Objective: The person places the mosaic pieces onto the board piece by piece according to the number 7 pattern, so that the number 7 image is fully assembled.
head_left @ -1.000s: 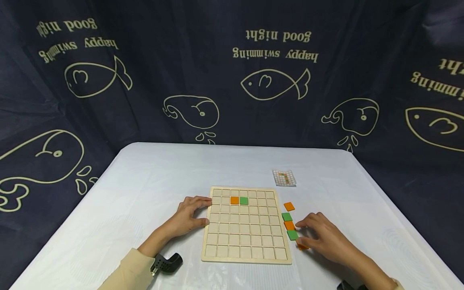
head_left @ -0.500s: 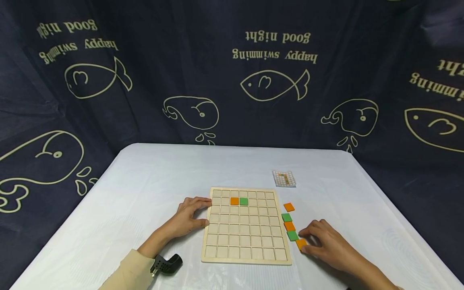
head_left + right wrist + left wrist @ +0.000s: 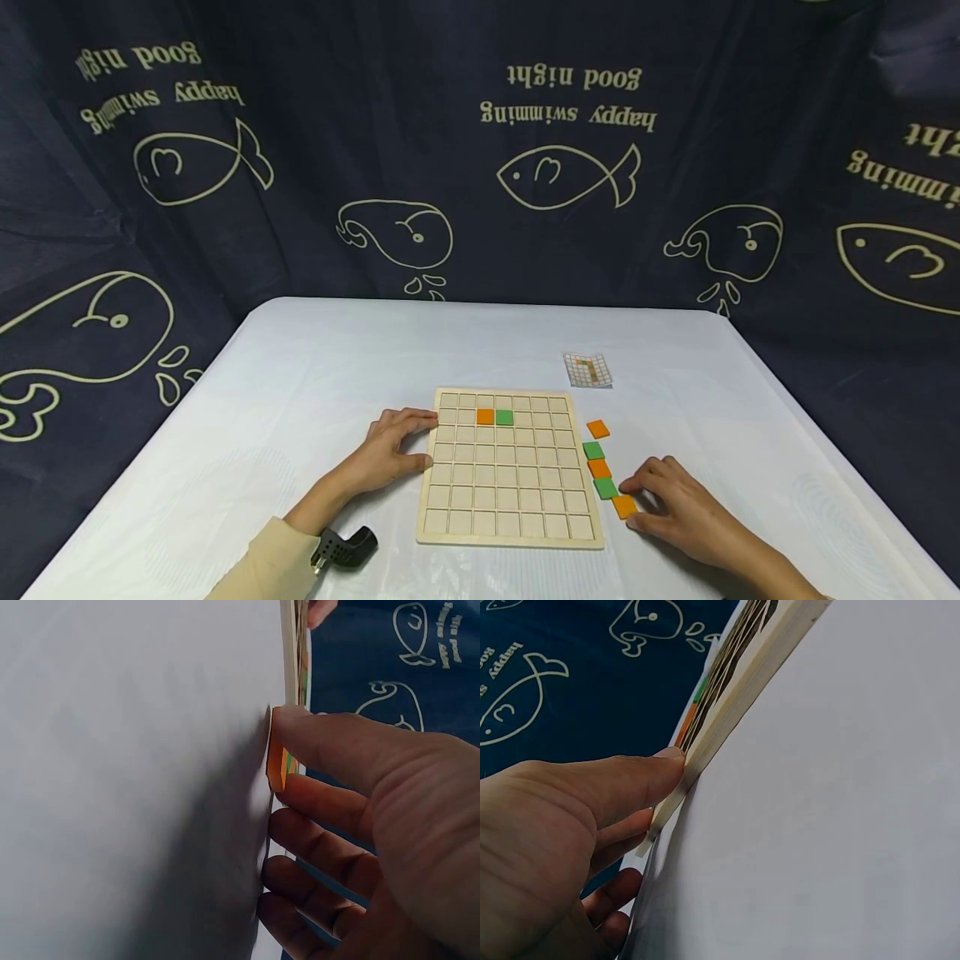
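Observation:
A wooden grid board (image 3: 517, 477) lies on the table, with an orange tile (image 3: 485, 417) and a green tile (image 3: 505, 417) side by side in its second row from the far edge. My left hand (image 3: 390, 450) rests at the board's left edge, thumb and fingertips spread along it. Right of the board, my right hand (image 3: 678, 512) pinches the nearest loose orange tile (image 3: 624, 507) by its edges. The right wrist view shows the thumb at one end of that tile (image 3: 276, 754) and the index finger at the other. Its neighbour is a loose green tile (image 3: 605, 488).
Farther along the board's right side lie another orange tile (image 3: 599, 468), a green tile (image 3: 593, 450) and, slightly apart, one more orange tile (image 3: 597, 429). A small printed grid card (image 3: 588, 370) lies beyond the board. Dark patterned cloth (image 3: 465, 242) hangs behind the white table (image 3: 360, 342).
My right hand has shifted slightly nearer and right, its index finger down from beside the middle orange tile. The nearest orange tile, mostly covered before, now shows and has turned a little. The left hand stays.

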Available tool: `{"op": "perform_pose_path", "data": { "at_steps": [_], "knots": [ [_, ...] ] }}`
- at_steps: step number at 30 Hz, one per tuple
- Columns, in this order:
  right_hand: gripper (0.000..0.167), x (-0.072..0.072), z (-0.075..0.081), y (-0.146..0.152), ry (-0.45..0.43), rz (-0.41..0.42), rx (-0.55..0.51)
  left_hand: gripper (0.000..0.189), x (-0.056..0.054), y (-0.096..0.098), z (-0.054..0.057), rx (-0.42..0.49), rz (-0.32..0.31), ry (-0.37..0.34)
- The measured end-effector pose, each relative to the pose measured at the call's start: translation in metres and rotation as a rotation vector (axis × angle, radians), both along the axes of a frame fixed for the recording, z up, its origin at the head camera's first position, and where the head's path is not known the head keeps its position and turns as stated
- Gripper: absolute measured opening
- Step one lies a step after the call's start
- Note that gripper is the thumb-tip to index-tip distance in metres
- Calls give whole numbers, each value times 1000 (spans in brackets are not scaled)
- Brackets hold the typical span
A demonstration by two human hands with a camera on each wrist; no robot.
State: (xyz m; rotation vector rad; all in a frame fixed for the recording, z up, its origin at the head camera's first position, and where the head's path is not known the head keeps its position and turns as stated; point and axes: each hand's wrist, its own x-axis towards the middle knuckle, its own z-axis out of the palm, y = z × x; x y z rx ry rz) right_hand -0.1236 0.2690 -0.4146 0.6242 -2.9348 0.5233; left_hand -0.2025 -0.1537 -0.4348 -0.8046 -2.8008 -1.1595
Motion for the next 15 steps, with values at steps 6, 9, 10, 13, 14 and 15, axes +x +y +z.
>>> {"op": "perform_pose_path", "data": {
  "at_steps": [6, 9, 10, 13, 14, 15],
  "knots": [
    [26, 0, 0, 2, -2, 14, 2, 52, 0, 0, 0, 2, 2, -7],
    [26, -1, -1, 3, 3, 23, 3, 52, 0, 0, 0, 6, 1, -8],
    [26, -1, -1, 3, 4, 26, 3, 52, 0, 0, 0, 6, 1, -8],
    [26, 0, -2, 4, 12, 35, 2, 52, 0, 0, 0, 5, 4, -10],
    [26, 0, -2, 4, 15, 37, 1, 52, 0, 0, 0, 6, 5, -12],
    [26, 0, -3, 4, 18, 38, 1, 52, 0, 0, 0, 6, 6, -13]
  ]
}}
